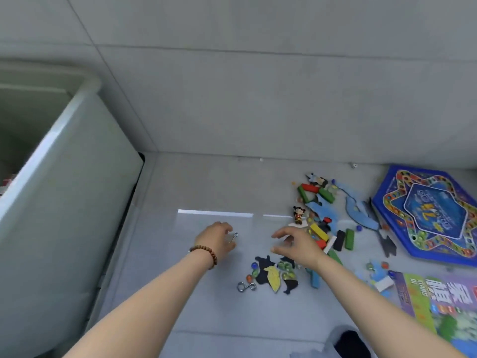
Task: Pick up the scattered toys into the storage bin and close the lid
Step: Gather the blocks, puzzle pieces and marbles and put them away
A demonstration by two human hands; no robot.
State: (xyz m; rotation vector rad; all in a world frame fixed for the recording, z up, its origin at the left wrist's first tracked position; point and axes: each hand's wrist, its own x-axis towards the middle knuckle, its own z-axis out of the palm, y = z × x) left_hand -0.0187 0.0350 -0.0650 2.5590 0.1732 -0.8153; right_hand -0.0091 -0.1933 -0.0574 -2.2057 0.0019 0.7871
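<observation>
Pinches a small silver metal hook [235, 235] in left hand [216, 240], slanted away to the right. Holds right hand [296, 245] half open over coloured wooden blocks [318, 231].

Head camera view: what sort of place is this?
Most likely a room corner at home, used for play: a grey tiled floor meets a tiled wall, toys lie scattered beside a blue hexagonal board game, and a large white storage bin stands at the left.

light: bright, even | glare: window patch on floor [215, 213] | blur – edges smeared, wide-angle bend
</observation>
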